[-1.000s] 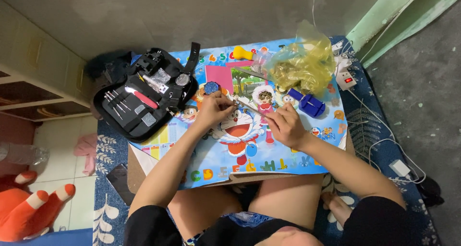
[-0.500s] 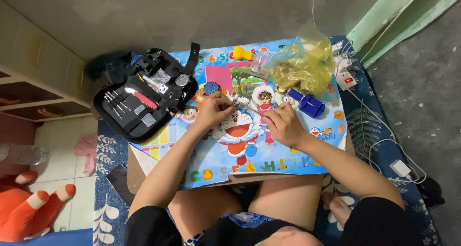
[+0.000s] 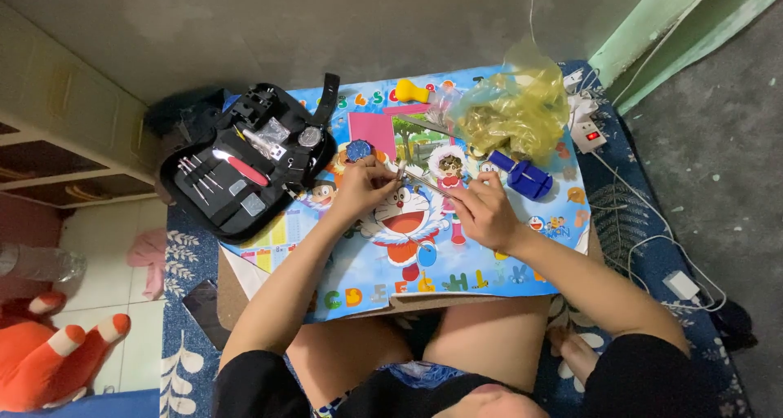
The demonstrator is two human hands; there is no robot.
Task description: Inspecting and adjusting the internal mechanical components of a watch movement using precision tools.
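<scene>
Take the colourful cartoon-printed tabletop [image 3: 383,267] across your lap as your landmark. On its far left corner lies the open black zip-up tool case [image 3: 241,169], hanging partly over the edge. On its far right part sits the crumpled yellow plastic bag [image 3: 514,116], with the blue plastic tool block [image 3: 524,176] just in front of that bag. Near its far edge, between case and bag, lies the small yellow plastic piece [image 3: 412,90]. Off its right side, on the floor rug, rests the white power strip [image 3: 589,132].

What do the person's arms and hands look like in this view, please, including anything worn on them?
Both arms are bare from wrist to upper arm, with no sleeves reaching the forearms. The left hand and right hand wear no gloves; no watch, bracelet or ring is visible, though the view is too small to rule out fine jewellery. Dark, black clothing shows near the shoulders at the frame's bottom.
</scene>
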